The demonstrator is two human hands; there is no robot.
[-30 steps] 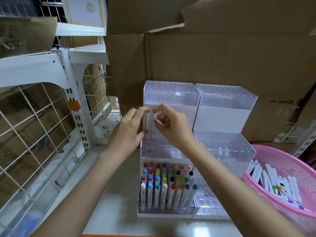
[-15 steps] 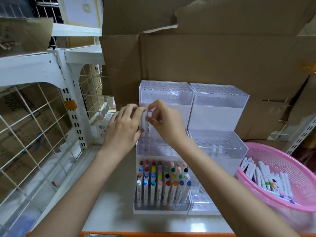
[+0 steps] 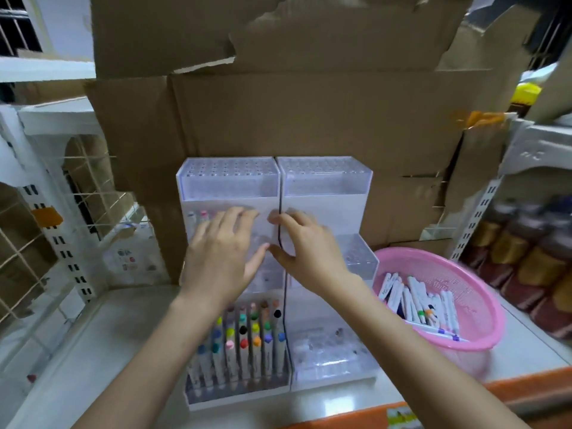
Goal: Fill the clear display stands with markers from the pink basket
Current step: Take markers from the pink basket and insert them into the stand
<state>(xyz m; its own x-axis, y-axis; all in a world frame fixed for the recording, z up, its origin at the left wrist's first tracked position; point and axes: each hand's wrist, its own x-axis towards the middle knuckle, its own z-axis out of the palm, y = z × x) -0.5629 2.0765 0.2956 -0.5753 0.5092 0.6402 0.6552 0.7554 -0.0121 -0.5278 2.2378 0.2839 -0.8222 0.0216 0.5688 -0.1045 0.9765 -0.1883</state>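
Two clear tiered display stands sit side by side: the left stand (image 3: 229, 178) and the right stand (image 3: 328, 178). The left stand's lowest tier is packed with several colour-capped markers (image 3: 247, 342); two markers (image 3: 198, 216) stand at the left of its middle tier. My left hand (image 3: 221, 255) hovers over that middle tier with fingers spread and holds nothing. My right hand (image 3: 305, 246) is beside it, over the seam between the stands, fingers loosely extended and holding nothing. The pink basket (image 3: 483, 320) at the right holds several white markers (image 3: 414, 300).
Cardboard boxes (image 3: 309, 113) rise right behind the stands. A white wire-grid rack (image 3: 62, 212) stands at the left, and shelves with jars (image 3: 532, 249) at the right. An orange strip (image 3: 464, 394) runs along the white counter's (image 3: 102, 351) front edge.
Both hands have let go of the markers they were setting into the left stand's middle tier and have shifted right, fingers opened. The view has swung right and tilted up.
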